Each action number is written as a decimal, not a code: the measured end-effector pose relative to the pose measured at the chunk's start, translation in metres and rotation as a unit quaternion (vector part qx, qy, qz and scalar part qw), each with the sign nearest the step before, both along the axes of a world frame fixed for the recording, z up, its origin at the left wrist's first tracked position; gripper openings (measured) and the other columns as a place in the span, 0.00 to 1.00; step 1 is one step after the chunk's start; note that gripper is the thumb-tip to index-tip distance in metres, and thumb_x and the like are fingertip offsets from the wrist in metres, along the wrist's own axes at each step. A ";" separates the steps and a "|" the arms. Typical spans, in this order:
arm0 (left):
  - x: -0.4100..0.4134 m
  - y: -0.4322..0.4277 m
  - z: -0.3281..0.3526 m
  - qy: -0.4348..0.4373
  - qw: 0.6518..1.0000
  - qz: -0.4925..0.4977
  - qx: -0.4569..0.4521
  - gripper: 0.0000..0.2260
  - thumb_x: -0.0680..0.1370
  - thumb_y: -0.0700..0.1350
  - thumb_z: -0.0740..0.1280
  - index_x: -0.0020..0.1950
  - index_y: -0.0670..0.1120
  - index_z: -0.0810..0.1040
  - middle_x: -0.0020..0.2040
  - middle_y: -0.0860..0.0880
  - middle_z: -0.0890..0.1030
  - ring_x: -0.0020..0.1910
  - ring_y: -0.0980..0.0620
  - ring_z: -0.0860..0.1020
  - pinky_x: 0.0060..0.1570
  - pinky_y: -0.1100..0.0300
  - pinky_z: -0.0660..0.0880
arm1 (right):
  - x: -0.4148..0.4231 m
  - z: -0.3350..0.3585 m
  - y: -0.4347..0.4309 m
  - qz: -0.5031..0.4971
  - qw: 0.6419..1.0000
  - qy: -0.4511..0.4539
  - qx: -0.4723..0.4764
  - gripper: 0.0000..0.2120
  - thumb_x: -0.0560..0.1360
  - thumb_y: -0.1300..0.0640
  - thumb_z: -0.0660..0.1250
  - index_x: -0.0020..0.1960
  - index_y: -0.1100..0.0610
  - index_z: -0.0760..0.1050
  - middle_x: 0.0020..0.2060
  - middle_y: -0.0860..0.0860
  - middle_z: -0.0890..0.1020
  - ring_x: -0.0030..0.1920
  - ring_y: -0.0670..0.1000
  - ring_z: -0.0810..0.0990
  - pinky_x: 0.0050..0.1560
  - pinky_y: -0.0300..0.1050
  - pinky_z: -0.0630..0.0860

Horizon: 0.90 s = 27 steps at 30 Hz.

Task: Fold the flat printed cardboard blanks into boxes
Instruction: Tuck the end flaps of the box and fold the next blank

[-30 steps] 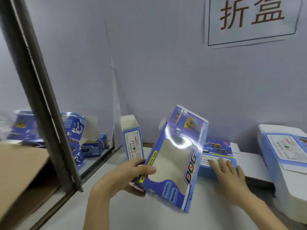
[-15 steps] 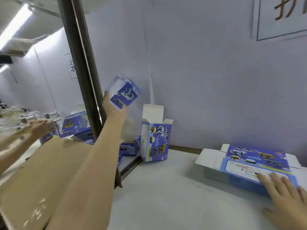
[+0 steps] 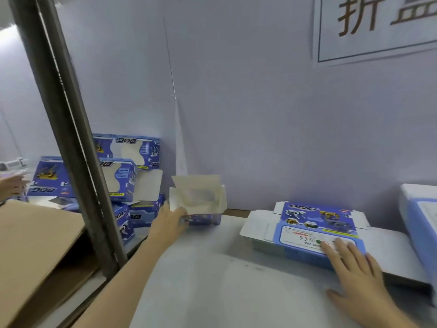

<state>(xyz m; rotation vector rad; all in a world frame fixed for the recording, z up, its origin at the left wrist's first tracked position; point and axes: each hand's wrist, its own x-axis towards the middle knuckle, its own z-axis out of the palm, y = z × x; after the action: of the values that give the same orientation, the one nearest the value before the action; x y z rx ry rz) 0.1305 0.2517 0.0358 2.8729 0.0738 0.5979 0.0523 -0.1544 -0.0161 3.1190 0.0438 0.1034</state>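
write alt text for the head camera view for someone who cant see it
A person's left hand touches an open-topped blue box standing on a grey table, while the right hand rests flat on a stack of flat printed blanks. Folded boxes are piled behind a metal post at left.

It was a packing workshop: folded toy boxes [image 3: 127, 171] piled at 9 o'clock, wall sign [image 3: 378, 27] at 1.

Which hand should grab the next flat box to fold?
Probably the right hand. Its straight fingers lie on the stack of flat boxes. The left hand is far off, touching the open folded box by the wall.
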 end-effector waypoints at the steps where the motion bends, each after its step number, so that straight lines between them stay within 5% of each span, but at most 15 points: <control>1: -0.004 0.000 -0.002 0.012 1.000 0.000 0.025 0.12 0.79 0.45 0.64 0.62 0.46 0.77 0.60 0.41 0.77 0.56 0.41 0.76 0.52 0.51 0.75 | 0.000 0.000 0.000 -0.001 1.000 -0.003 -0.004 0.44 0.77 0.39 0.58 0.75 0.45 0.28 0.77 0.50 0.35 0.78 0.54 0.35 0.75 0.52 0.38; 5: -0.017 0.000 0.010 0.005 1.000 -0.007 0.005 0.10 0.81 0.49 0.62 0.50 0.45 0.80 0.44 0.43 0.83 0.43 0.44 0.81 0.44 0.54 0.75 | 0.001 -0.005 0.001 -0.006 1.000 -0.012 -0.004 0.44 0.76 0.37 0.58 0.75 0.44 0.27 0.78 0.50 0.35 0.78 0.54 0.35 0.76 0.52 0.39; 7: -0.021 0.004 0.035 -0.029 0.979 0.004 -0.204 0.11 0.79 0.50 0.65 0.43 0.43 0.78 0.36 0.43 0.83 0.32 0.48 0.80 0.38 0.55 0.77 | 0.004 -0.007 0.000 -0.007 1.000 -0.010 0.001 0.45 0.76 0.35 0.58 0.75 0.44 0.27 0.78 0.49 0.35 0.78 0.54 0.36 0.76 0.53 0.39; 9: -0.020 0.015 0.070 -0.080 0.906 0.030 -0.414 0.13 0.79 0.48 0.67 0.42 0.39 0.77 0.30 0.44 0.82 0.25 0.51 0.80 0.29 0.60 0.78 | 0.005 -0.008 0.002 -0.008 1.000 -0.016 0.004 0.46 0.75 0.34 0.58 0.75 0.44 0.27 0.78 0.49 0.35 0.78 0.54 0.36 0.76 0.53 0.39; 11: -0.009 0.037 0.114 -0.143 0.877 0.063 -0.455 0.14 0.80 0.48 0.66 0.48 0.37 0.78 0.37 0.42 0.84 0.33 0.49 0.83 0.35 0.58 0.80 | 0.006 -0.009 0.003 -0.005 1.000 -0.030 0.000 0.46 0.75 0.33 0.58 0.75 0.44 0.27 0.78 0.49 0.35 0.78 0.54 0.37 0.76 0.53 0.40; 13: 0.003 0.056 0.163 -0.177 0.830 0.058 -0.525 0.14 0.79 0.48 0.66 0.59 0.38 0.76 0.57 0.38 0.81 0.52 0.46 0.80 0.57 0.52 0.77 | 0.005 -0.009 0.003 0.003 0.999 -0.041 -0.006 0.47 0.74 0.32 0.58 0.75 0.44 0.27 0.78 0.49 0.35 0.78 0.54 0.37 0.76 0.53 0.40; 16: 0.012 0.061 0.215 -0.229 0.720 -0.038 -0.654 0.34 0.78 0.41 0.68 0.78 0.44 0.53 0.75 0.43 0.66 0.69 0.49 0.69 0.71 0.52 0.63 | 0.003 -0.007 0.004 0.009 0.999 -0.031 -0.011 0.46 0.73 0.31 0.59 0.67 0.40 0.23 0.78 0.49 0.35 0.78 0.53 0.37 0.76 0.52 0.41; 17: 0.013 0.057 0.218 -0.239 0.725 -0.061 -0.643 0.39 0.78 0.39 0.67 0.79 0.45 0.43 0.76 0.45 0.64 0.70 0.49 0.67 0.72 0.53 0.61 | 0.002 -0.005 0.004 0.010 1.000 -0.029 -0.005 0.44 0.73 0.30 0.59 0.65 0.39 0.24 0.78 0.49 0.35 0.78 0.53 0.37 0.76 0.53 0.41; 20: 0.016 0.022 0.186 -0.149 0.856 -0.101 -0.485 0.36 0.80 0.38 0.63 0.79 0.43 0.42 0.70 0.50 0.68 0.66 0.49 0.67 0.59 0.70 0.70 | -0.002 0.001 0.007 0.016 0.999 -0.030 0.020 0.40 0.76 0.33 0.57 0.64 0.38 0.25 0.78 0.49 0.36 0.78 0.53 0.38 0.76 0.52 0.41; 23: 0.020 -0.025 0.123 -0.019 0.965 -0.071 -0.251 0.32 0.79 0.42 0.66 0.79 0.42 0.53 0.78 0.42 0.55 0.77 0.45 0.54 0.73 0.57 0.55 | -0.005 0.000 0.006 0.023 0.998 -0.059 0.019 0.36 0.80 0.40 0.55 0.73 0.40 0.29 0.78 0.48 0.38 0.78 0.52 0.40 0.76 0.51 0.43; 27: -0.003 -0.105 0.051 0.078 0.976 -0.184 -0.088 0.24 0.80 0.47 0.65 0.75 0.47 0.65 0.78 0.43 0.56 0.77 0.46 0.53 0.72 0.58 0.51 | -0.001 0.006 0.000 0.011 0.995 -0.091 0.048 0.30 0.83 0.54 0.53 0.78 0.46 0.40 0.79 0.47 0.45 0.79 0.49 0.46 0.76 0.47 0.47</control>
<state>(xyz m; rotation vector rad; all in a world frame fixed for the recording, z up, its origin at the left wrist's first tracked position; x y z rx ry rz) 0.1277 0.1462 0.0864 2.6561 -0.3571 0.2776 0.0515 -0.1544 -0.0105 3.1887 0.0723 0.4024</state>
